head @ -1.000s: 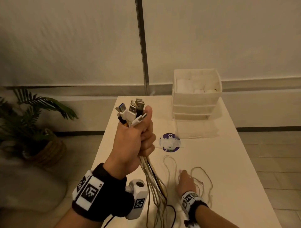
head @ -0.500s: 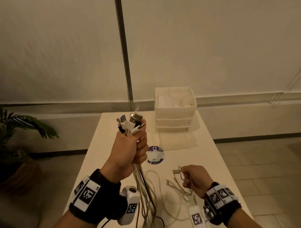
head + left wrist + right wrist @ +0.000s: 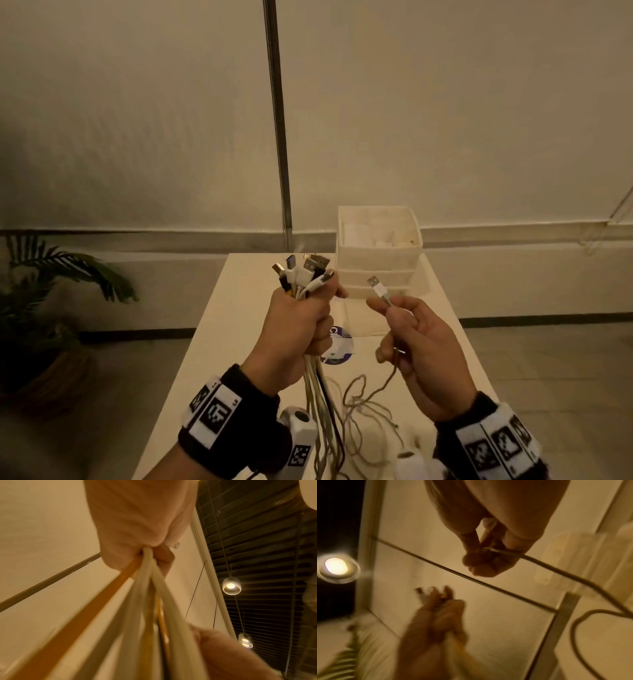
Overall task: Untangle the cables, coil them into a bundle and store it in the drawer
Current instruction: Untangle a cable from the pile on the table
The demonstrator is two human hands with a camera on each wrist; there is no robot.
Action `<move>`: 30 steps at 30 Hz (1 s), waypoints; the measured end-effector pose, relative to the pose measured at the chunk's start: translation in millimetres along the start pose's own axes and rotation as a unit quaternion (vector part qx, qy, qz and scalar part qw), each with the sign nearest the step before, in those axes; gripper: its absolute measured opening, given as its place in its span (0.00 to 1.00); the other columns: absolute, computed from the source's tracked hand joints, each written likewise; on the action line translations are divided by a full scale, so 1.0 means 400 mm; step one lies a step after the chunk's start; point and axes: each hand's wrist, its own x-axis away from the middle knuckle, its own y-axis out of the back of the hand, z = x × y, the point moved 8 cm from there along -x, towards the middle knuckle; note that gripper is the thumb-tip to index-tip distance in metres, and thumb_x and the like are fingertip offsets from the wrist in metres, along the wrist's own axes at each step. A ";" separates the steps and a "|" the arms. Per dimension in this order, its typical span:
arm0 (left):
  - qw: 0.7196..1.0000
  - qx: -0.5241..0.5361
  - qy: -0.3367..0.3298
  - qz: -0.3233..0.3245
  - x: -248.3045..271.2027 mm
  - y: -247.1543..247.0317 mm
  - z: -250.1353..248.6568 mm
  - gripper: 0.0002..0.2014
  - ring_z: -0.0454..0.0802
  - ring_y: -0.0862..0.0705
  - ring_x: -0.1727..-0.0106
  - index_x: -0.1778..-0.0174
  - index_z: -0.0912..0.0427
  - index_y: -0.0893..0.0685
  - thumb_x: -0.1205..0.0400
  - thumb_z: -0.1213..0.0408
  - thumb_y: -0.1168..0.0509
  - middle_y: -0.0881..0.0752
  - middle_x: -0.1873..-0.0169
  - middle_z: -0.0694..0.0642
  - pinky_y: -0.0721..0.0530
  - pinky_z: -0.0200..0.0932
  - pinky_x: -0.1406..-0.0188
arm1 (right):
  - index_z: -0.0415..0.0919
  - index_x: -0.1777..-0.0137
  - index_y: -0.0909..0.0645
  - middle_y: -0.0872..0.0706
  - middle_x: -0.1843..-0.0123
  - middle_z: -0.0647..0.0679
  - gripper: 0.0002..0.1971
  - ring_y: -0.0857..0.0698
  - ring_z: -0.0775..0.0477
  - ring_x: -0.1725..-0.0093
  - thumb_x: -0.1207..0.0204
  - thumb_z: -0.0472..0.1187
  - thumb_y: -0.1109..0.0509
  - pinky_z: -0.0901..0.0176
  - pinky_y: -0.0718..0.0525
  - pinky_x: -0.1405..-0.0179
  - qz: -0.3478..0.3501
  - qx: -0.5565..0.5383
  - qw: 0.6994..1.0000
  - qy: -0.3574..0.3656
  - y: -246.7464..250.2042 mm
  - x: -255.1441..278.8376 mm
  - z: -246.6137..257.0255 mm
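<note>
Above the near half of the worktop [image 3: 239, 329]: left hand [image 3: 298, 329] raised in a tight fist round a bundle of cables [image 3: 303, 274], plugs fanned out above the knuckles, white, black and metal-tipped, cords trailing down from the underside of the fist toward the near edge. Same grip seen from the left wrist camera: left hand [image 3: 137, 524] clenched, pale and orange cords [image 3: 145, 588] streaming out below it, much blurred close to the lens.

Just to the right, apart from the fist: right hand [image 3: 424, 346] lifted to about the same height, thumb and forefinger pinching a single cable [image 3: 385, 298] just below its white plug, metal tip pointing up and away; remaining fingers loosely curled, cord passing down through the palm and dropping to a loose tangle of thin cords [image 3: 363, 411] lying on the worktop near the near edge. From the right wrist camera: right hand [image 3: 488, 545] with fingers closed on that cord [image 3: 556, 568], which sweeps off to the right and loops back; left hand [image 3: 436, 622] blurred below.

Toward the far right corner: white drawer unit [image 3: 378, 253], stacked, top compartment open with pale contents too indistinct to name. Between the hands and the unit, flat on the worktop: round purple-and-white disc [image 3: 339, 349], partly hidden behind the left fist. Beyond the left edge, on the floor: potted plant [image 3: 58, 274] in a woven basket.
</note>
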 end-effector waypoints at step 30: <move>0.971 -0.209 -0.046 0.106 0.060 0.035 -0.131 0.09 0.40 0.31 0.83 0.69 0.52 0.16 0.26 0.61 0.23 0.25 0.81 0.44 0.34 0.33 0.85 | 0.37 0.66 0.18 0.35 0.77 0.50 0.15 0.39 0.50 0.76 0.18 0.39 0.37 0.59 0.39 0.77 0.089 0.328 0.940 0.039 0.015 -0.016 0.103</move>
